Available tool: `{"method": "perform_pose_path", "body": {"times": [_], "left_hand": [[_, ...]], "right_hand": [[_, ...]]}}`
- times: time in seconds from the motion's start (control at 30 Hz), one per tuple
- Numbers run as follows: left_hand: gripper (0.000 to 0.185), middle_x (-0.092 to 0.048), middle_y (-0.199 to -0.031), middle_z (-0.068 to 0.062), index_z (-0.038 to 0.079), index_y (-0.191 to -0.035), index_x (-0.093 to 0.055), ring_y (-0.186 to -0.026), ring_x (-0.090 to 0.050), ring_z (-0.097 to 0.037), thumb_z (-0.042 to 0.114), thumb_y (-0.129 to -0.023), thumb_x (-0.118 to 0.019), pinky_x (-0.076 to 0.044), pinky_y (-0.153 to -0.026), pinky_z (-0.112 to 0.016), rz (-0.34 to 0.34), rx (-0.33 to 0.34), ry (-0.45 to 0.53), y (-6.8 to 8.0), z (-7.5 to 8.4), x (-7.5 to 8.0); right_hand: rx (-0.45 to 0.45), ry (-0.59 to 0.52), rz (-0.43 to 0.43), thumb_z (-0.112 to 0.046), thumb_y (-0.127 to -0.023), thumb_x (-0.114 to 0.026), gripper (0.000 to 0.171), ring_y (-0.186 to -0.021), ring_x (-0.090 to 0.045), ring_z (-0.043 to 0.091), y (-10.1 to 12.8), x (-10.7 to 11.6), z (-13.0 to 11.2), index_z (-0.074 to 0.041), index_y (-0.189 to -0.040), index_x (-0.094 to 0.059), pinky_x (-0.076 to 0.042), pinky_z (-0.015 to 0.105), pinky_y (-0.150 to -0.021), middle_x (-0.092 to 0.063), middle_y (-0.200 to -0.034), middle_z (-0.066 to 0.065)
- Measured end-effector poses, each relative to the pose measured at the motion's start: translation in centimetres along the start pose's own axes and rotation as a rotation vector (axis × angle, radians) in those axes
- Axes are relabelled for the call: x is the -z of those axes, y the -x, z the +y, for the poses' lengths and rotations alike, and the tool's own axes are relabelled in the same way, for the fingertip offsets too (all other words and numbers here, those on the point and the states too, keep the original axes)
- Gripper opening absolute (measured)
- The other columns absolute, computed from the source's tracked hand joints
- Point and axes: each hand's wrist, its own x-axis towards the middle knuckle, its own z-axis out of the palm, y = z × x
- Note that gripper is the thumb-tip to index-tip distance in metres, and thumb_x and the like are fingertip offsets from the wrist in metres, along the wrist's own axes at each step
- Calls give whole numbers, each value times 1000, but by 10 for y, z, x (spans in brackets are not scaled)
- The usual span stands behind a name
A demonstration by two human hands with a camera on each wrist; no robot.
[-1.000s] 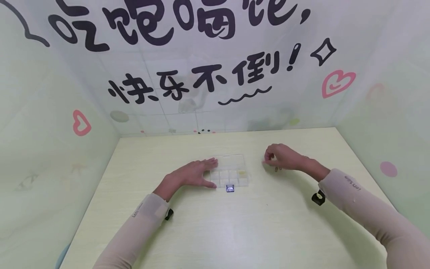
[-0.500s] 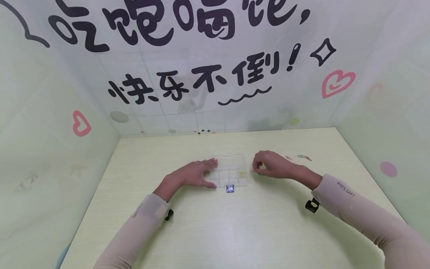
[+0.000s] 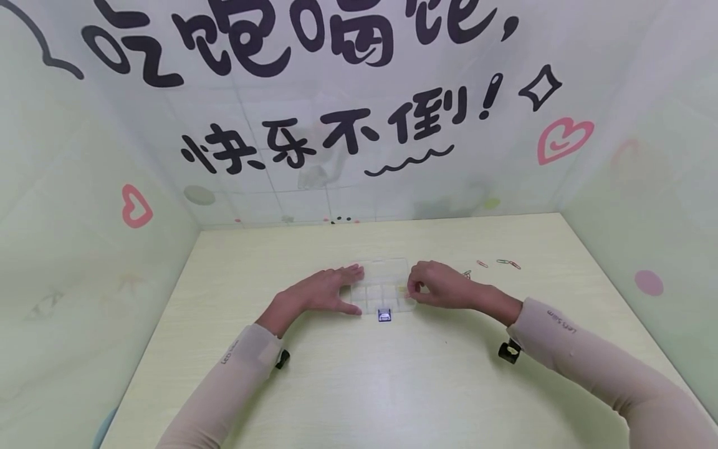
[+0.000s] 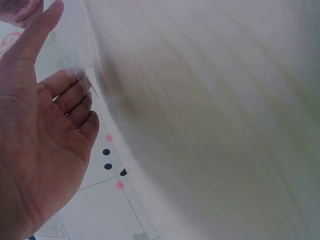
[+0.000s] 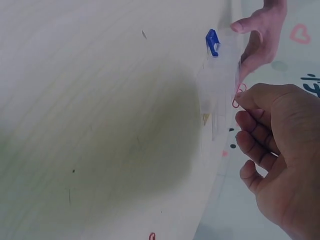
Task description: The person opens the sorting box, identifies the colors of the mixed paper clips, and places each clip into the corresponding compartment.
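My right hand (image 3: 440, 290) pinches a red paper clip (image 5: 238, 95) between thumb and forefinger, the other fingers curled, right at the right end of a clear plastic box (image 3: 383, 285) on the bench (image 3: 359, 374). The clip hangs at the box's rim; from the wrist view it sits just beside the clear wall, and I cannot tell whether it is over a compartment. My left hand (image 3: 325, 292) lies flat with fingers straight and apart, fingertips resting on the left end of the box, thumb along its near edge.

The box is split into small compartments in rows. One compartment at the right end, near my right fingers, holds something yellowish (image 3: 402, 289); the rest look bare, though the clear plastic makes them hard to read. A blue clasp (image 3: 384, 315) sticks out from the box's near side, between my two hands.

Beyond my right hand, loose paper clips (image 3: 507, 262) lie scattered on the bench, well apart from the box, one of them just behind my knuckles. Nothing stands between the hand and the box. A wall with black lettering (image 3: 336, 134) and pink hearts rises behind the bench.
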Motion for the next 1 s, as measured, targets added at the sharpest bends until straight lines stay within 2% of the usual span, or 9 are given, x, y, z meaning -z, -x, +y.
{"method": "perform_pose_path", "body": {"times": [0.43,0.63,0.87,1.0], "left_hand": [[96,-29,-173,-5,11,-164,-40,-161,-27,-25,60,-90,-78,-25,-130,-50,2,-8,9,2,2,0],[97,-30,-173,-4,12,-164,-40,-160,-28,-25,61,-90,-78,-26,-130,-49,5,-10,7,1,2,0],[97,-30,-173,-4,12,-164,-40,-161,-27,-24,61,-90,-78,-25,-130,-50,6,-4,7,1,2,0],[97,-30,-173,-4,12,-164,-40,-161,-28,-25,61,-90,-78,-25,-130,-50,6,3,9,1,3,1]], "right_hand": [[3,52,30,-8,-92,-81,5,-86,-65,19,1,-6,-2,-9,-94,-78,-56,29,-76,-71,-90,-3],[-3,67,46,-6,-91,-81,8,-90,-66,18,5,-3,2,-8,-98,-78,-58,29,-78,-71,-94,-2],[-66,63,28,-8,-93,-79,10,-92,-66,20,9,6,8,-7,-103,-78,-58,32,-80,-71,-97,-1],[-70,85,39,-9,-93,-79,11,-93,-66,20,14,11,15,-7,-103,-79,-58,33,-80,-71,-97,-1]]}}
